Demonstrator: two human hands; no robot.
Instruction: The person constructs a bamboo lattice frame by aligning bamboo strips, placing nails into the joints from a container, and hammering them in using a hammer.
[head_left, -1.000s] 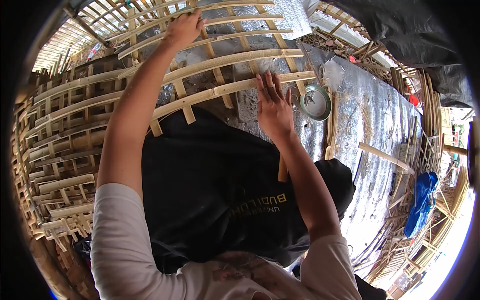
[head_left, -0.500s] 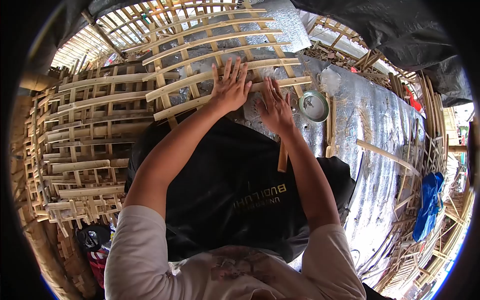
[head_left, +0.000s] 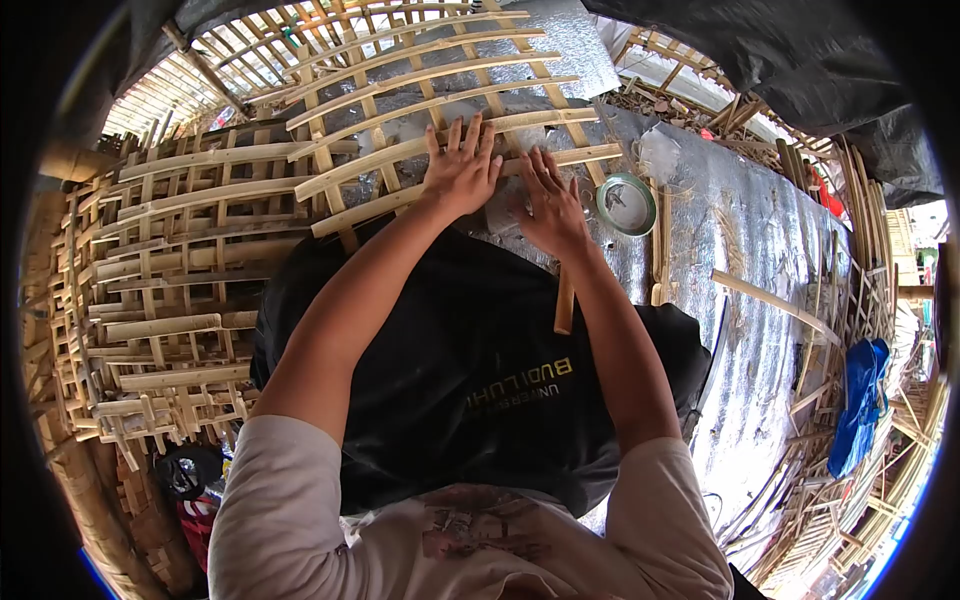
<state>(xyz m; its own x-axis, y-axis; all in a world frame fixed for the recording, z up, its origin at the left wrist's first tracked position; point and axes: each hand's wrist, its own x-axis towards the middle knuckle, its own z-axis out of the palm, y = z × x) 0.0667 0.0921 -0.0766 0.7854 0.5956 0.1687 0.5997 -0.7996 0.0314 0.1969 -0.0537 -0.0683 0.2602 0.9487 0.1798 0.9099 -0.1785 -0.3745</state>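
Note:
A lattice of crossed bamboo slats (head_left: 440, 98) lies in front of me. My left hand (head_left: 460, 172) rests on its two nearest long slats, palm down with the fingers spread. Just right of it, my right hand (head_left: 550, 205) lies with fingers stretched forward over the nearest slat, near the lattice's right end. Neither hand grips anything. A round green-rimmed dish (head_left: 627, 205) with pale contents stands right of my right hand. Below my right wrist, a short wooden handle or stick (head_left: 564, 303) sticks out; its far end is hidden. Black cloth (head_left: 450, 370) with printed letters covers my lap.
More bamboo lattice panels (head_left: 180, 260) are stacked at the left. Silvery sheeting (head_left: 750, 230) covers the surface at the right, with a loose bamboo strip (head_left: 775, 305) on it. A blue cloth or bag (head_left: 858, 405) hangs at the far right. Black plastic (head_left: 810, 80) drapes overhead.
Both hands stay flat on the lattice, nearly in the same place. The view and the lattice's near edge shift very slightly.

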